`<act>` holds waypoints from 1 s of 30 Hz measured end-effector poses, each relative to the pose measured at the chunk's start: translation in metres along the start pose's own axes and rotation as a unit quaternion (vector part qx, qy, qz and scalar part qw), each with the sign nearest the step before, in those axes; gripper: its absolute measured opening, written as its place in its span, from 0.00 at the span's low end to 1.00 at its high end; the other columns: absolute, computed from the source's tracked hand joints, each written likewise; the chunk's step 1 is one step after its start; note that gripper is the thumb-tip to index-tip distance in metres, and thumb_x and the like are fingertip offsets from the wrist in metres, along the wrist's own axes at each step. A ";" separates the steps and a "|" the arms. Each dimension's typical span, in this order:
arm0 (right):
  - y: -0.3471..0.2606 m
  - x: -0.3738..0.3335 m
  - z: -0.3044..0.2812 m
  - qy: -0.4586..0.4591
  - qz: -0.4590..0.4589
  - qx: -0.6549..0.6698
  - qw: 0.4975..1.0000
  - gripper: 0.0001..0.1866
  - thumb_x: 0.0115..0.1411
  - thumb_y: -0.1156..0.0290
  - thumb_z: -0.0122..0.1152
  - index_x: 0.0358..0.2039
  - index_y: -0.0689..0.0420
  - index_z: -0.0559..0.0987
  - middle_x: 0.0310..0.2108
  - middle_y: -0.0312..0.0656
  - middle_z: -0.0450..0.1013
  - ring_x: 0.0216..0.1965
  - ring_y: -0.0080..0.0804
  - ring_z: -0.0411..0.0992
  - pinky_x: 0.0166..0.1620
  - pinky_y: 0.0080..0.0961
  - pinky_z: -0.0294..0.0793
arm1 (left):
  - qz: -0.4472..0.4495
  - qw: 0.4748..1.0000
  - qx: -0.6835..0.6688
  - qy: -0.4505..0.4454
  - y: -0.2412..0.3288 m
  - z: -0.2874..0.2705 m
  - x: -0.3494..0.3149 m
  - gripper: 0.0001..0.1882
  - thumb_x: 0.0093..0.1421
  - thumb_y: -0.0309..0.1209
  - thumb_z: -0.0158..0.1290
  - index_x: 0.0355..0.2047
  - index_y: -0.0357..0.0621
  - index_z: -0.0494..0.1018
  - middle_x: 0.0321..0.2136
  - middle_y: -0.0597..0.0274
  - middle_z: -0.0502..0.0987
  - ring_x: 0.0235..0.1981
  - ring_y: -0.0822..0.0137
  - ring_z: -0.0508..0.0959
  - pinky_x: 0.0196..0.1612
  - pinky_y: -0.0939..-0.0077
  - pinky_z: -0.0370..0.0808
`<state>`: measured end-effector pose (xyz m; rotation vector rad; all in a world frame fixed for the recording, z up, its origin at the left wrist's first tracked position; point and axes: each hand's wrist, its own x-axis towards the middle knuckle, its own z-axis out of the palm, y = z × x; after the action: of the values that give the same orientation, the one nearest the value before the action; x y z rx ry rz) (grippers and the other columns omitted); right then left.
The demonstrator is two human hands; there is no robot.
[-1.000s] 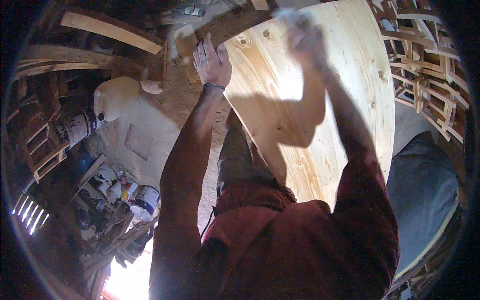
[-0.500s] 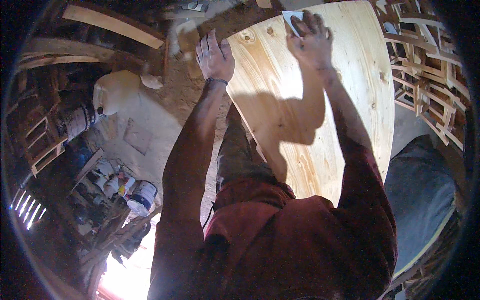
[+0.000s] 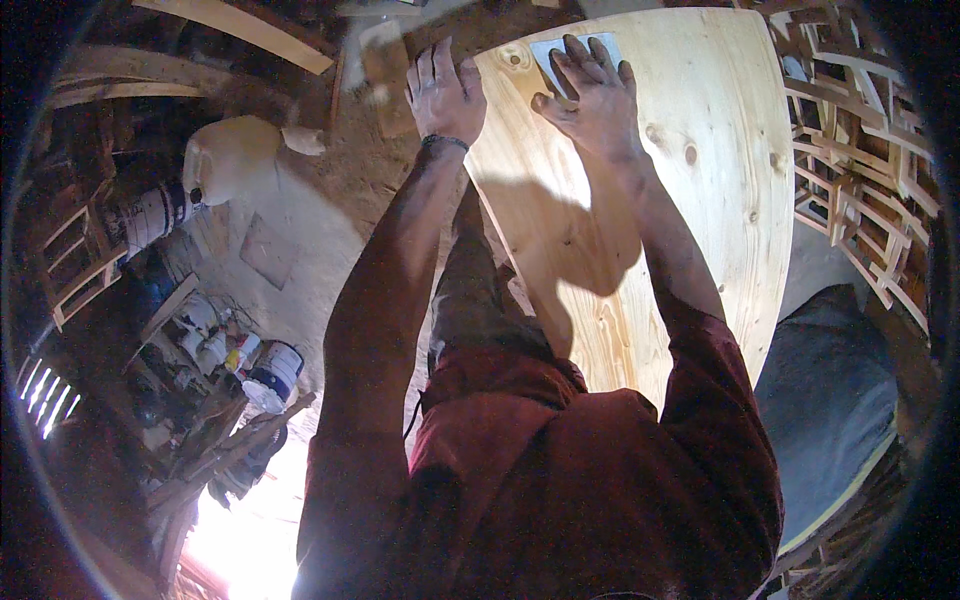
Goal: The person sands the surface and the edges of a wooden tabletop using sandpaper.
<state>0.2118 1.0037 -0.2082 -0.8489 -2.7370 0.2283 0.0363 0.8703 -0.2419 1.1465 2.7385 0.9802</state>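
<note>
Board [image 3: 715, 220] gleamed; right hand [image 3: 597, 105], fingers spread, partly covered pale blue sheet [image 3: 547, 56] near far edge; left hand [image 3: 447, 100], fingers straight, close together, sat at left edge.

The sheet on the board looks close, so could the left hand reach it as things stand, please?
Probably yes: only bare board lies between the left hand and the sheet, though the right hand partly covers it.

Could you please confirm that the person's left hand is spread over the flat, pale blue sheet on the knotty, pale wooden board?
Not quite: the head view shows the right hand, not the left hand, spread over the sheet. The sheet is indeed on the board, as you said.
</note>
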 end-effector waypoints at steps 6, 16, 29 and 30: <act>0.002 0.003 0.004 -0.003 -0.012 0.007 1.000 0.39 0.54 0.34 0.61 0.56 0.50 0.81 0.67 0.41 0.68 0.69 0.47 0.62 0.65 0.62 0.57 | -0.013 1.000 0.014 -0.014 0.000 -0.002 0.001 0.27 0.67 0.43 0.49 0.63 0.44 0.67 0.59 0.44 0.70 0.62 0.42 0.67 0.64 0.44 0.63; 0.000 0.004 0.002 0.011 -0.035 -0.007 0.999 0.36 0.54 0.34 0.59 0.52 0.49 0.84 0.65 0.42 0.71 0.66 0.50 0.66 0.62 0.63 0.61 | -0.016 1.000 0.020 -0.015 -0.001 -0.001 0.000 0.27 0.67 0.44 0.49 0.63 0.45 0.67 0.60 0.45 0.70 0.62 0.43 0.67 0.65 0.45 0.63; -0.008 -0.005 -0.003 0.016 -0.043 -0.012 0.999 0.22 0.56 0.47 0.67 0.50 0.40 0.85 0.61 0.32 0.75 0.64 0.42 0.70 0.65 0.55 0.65 | -0.016 1.000 0.022 -0.005 0.003 -0.003 0.001 0.26 0.65 0.42 0.51 0.61 0.44 0.70 0.58 0.47 0.71 0.61 0.44 0.68 0.63 0.46 0.66; -0.011 -0.007 -0.005 0.017 -0.034 -0.013 0.999 0.23 0.56 0.46 0.67 0.50 0.39 0.85 0.61 0.31 0.75 0.64 0.41 0.70 0.65 0.55 0.65 | -0.009 1.000 0.015 0.001 0.002 0.000 0.000 0.26 0.65 0.42 0.51 0.61 0.44 0.69 0.59 0.47 0.71 0.61 0.44 0.68 0.63 0.46 0.65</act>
<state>0.2127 0.9911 -0.2022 -0.7562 -2.7374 0.1648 0.0373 0.8712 -0.2407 1.1237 2.7701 0.9424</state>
